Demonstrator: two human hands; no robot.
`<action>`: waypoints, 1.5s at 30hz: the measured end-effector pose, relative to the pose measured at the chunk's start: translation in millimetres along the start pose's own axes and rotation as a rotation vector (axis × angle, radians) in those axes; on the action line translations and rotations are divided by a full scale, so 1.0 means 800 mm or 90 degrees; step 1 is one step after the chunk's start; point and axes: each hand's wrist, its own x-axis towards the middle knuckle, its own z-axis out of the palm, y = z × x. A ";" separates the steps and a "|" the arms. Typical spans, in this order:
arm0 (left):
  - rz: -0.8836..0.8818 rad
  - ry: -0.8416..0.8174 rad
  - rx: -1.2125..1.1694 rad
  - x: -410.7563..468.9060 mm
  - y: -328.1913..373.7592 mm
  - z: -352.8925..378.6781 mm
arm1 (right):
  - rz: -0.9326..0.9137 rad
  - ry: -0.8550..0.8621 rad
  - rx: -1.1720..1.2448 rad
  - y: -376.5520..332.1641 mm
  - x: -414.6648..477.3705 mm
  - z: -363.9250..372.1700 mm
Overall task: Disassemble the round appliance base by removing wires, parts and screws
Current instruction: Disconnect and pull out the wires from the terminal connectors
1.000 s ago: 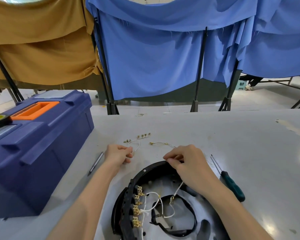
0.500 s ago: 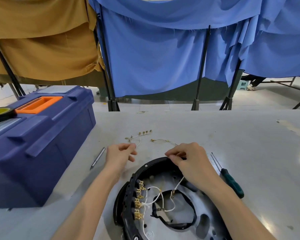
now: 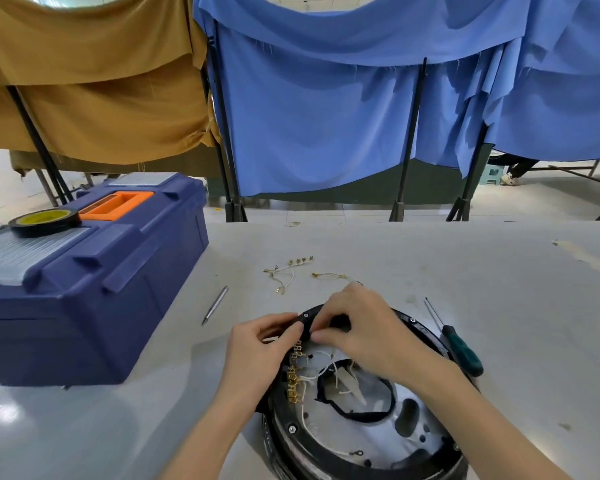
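Note:
The round appliance base (image 3: 364, 441), black-rimmed with a silver inner plate, lies on the table in front of me. Brass terminals (image 3: 294, 375) line its left inner edge, with white wires (image 3: 321, 372) running toward the black centre ring. My left hand (image 3: 260, 351) grips the base's far-left rim, fingers curled over the edge. My right hand (image 3: 357, 327) reaches over the far rim and pinches something small at the inner edge; what it pinches is hidden by the fingers. Removed wires with brass ends (image 3: 284, 277) lie on the table beyond the base.
A green-handled screwdriver (image 3: 459, 344) lies right of the base. A metal pen-like tool (image 3: 215, 304) lies to the left. A large blue toolbox (image 3: 84, 271) with a tape roll (image 3: 44, 220) on top fills the left side. Blue and tan cloths hang behind the table.
My left hand moved from the table beside the loose wires onto the base's rim. My right hand shifted slightly left along the rim. The view tilted so more of the base shows.

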 end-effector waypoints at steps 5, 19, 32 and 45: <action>0.015 0.016 -0.013 -0.006 -0.005 -0.001 | -0.014 -0.166 -0.032 -0.022 -0.008 0.025; 0.045 -0.004 -0.031 -0.007 -0.015 -0.004 | 0.058 -0.195 -0.165 -0.033 0.002 0.039; 0.034 -0.018 -0.069 -0.005 -0.018 -0.005 | 0.105 -0.139 -0.052 -0.025 0.003 0.045; 0.047 -0.016 -0.074 -0.007 -0.015 -0.004 | 0.127 -0.131 -0.044 -0.027 -0.003 0.041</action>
